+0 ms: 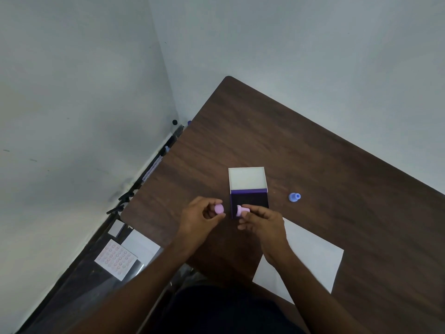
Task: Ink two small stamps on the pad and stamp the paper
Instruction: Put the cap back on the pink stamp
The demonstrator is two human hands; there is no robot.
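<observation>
Progress first: paper (pixel 310 256) looks blank where it shows, no marks visible. So by my read nothing is stamped yet; both inkings and both impressions are left.

Nearest you, the paper lies on the table (pixel 337 179), its near-left part running under your right wrist, the rest below and right of your right fingers.

Your right hand (pixel 262 222) pinches a pink stamp (pixel 240 210) by the stem between thumb and fingertips (pixel 250 209). The stamp lies sideways, wide end pointing left past the fingertips, over the near left corner of the dark ink pad (pixel 250 201). Can't tell if it touches the pad.

Your left hand (pixel 202 215) is curled around a small pink round piece (pixel 219 209), held at the tips of thumb and forefinger. Looks like the stamp's cap, just pulled off, but that's a guess. It sits just left of the stamp's wide end, a small gap between them.

The pad is directly beyond your right fingertips, lid (pixel 247 178) open and standing on the far side.

Blue stamp (pixel 294 196) lies on the table to the right of the pad, well clear of both hands, untouched. Up and right of your right fingers.

Next, as I judge it: turn the pink face down, press it into the pad.
</observation>
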